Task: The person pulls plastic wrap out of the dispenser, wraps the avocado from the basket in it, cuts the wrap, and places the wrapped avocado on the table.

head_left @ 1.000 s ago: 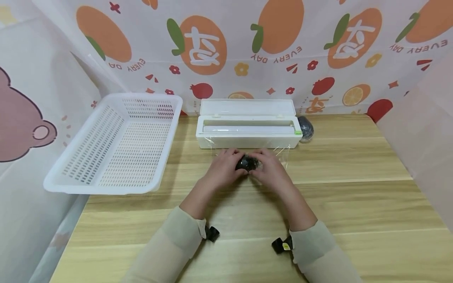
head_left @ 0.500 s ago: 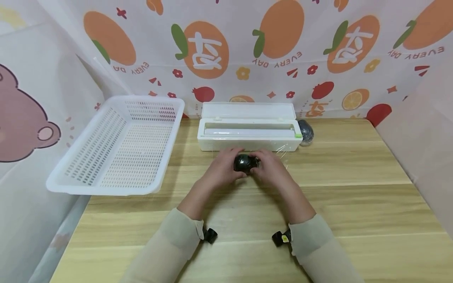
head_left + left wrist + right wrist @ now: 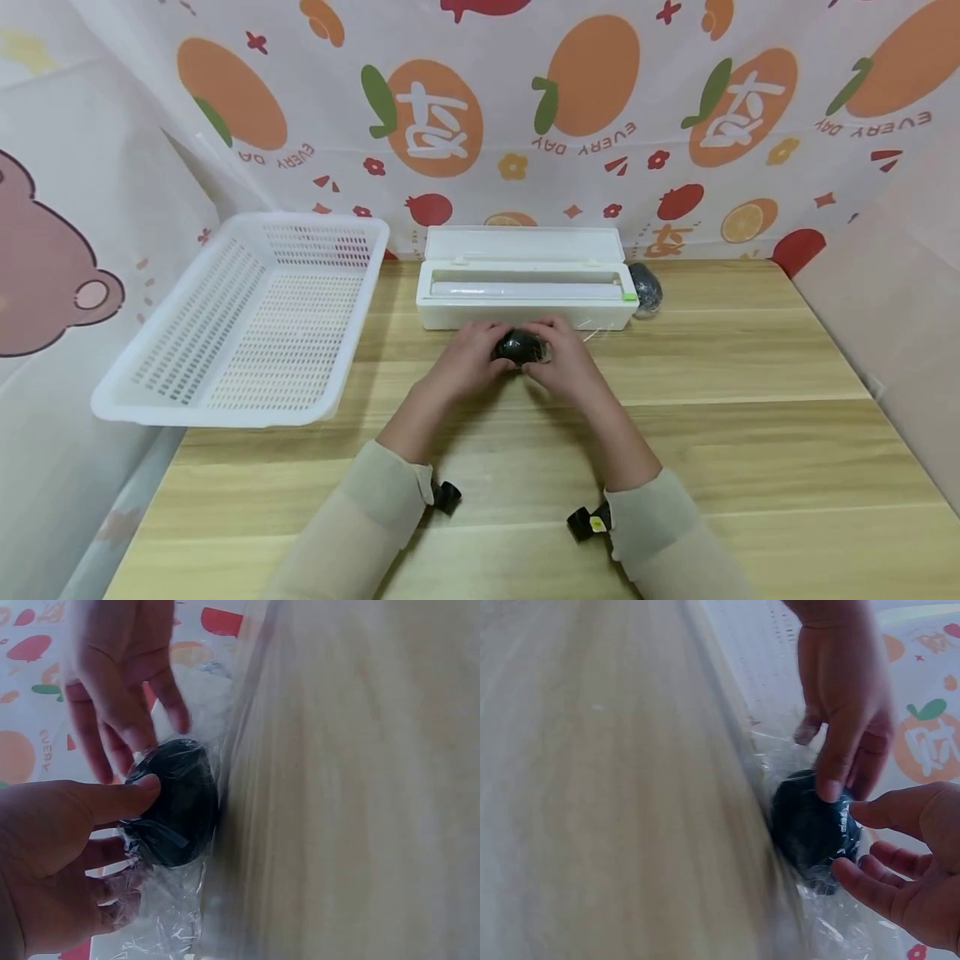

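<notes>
A dark, rounded, glossy thing (image 3: 519,347) lies between both hands at the front of a white cling film box. Clear cling film (image 3: 169,911) clings around it and trails off in wrinkles, as the left wrist view shows. My left hand (image 3: 467,360) holds its left side, thumb laid across the dark surface (image 3: 180,810). On the other side, my right hand (image 3: 562,360) has its thumb and fingertips on the wrapped thing (image 3: 810,825). Behind the hands, the cling film box (image 3: 525,315) stands with its lid up and a pale roll (image 3: 525,290) inside.
Another dark thing wrapped in film (image 3: 647,290) sits against the right end of the box. To the left stands a white perforated basket (image 3: 343,350). A fruit-print cloth (image 3: 510,100) hangs behind the wooden table (image 3: 750,392).
The cling film, earlier spread out at both sides in front of the box, is now gathered closer around the dark thing. The hands keep hold of it and shift only slightly.
</notes>
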Demonstrator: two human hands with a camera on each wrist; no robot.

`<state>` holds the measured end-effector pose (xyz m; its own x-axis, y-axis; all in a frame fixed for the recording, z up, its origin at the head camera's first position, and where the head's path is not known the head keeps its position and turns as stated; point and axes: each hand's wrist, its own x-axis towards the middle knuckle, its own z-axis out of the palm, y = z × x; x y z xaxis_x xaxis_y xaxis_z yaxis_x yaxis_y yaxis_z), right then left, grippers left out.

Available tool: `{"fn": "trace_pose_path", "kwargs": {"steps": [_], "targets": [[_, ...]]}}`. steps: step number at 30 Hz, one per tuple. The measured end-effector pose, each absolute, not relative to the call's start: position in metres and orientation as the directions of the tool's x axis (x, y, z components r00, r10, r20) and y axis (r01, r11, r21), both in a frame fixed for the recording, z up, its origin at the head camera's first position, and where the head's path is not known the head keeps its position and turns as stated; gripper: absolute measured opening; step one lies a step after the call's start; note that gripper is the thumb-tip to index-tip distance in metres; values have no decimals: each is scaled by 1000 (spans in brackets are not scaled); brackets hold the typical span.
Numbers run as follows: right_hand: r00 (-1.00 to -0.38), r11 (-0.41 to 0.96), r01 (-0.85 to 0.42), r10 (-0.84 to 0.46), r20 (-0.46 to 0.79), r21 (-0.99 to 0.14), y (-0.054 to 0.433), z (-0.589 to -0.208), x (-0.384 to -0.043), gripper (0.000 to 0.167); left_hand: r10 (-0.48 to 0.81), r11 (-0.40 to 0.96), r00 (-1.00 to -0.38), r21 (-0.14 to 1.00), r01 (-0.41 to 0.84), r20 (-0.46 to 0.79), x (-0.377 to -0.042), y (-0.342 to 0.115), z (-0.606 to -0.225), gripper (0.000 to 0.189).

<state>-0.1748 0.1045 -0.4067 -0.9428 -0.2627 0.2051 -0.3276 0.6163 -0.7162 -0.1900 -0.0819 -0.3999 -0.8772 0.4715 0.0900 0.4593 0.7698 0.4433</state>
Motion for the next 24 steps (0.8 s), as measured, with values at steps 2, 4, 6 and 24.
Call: {"fn": "trace_pose_path", "kwargs": {"steps": [2,4,6,24], "targets": [[-942,617,-331,-265,207,-714,103,-408,-177,54,477,771,-876,443,456,71,-191,-83,-398,50],[-943,629,-327,-269,198,-705,103,-409,-178,54,483,771,-874,445,456,58,-193,-84,-398,50],[-942,642,-327,-280,185,-693,103,-409,-180,53,486,769,-872,447,457,54,-194,-84,-398,49],[-920,698,-364,-374,119,-617,108,-403,-199,44,237,755,-943,567,329,232,-166,-81,-387,40]]}}
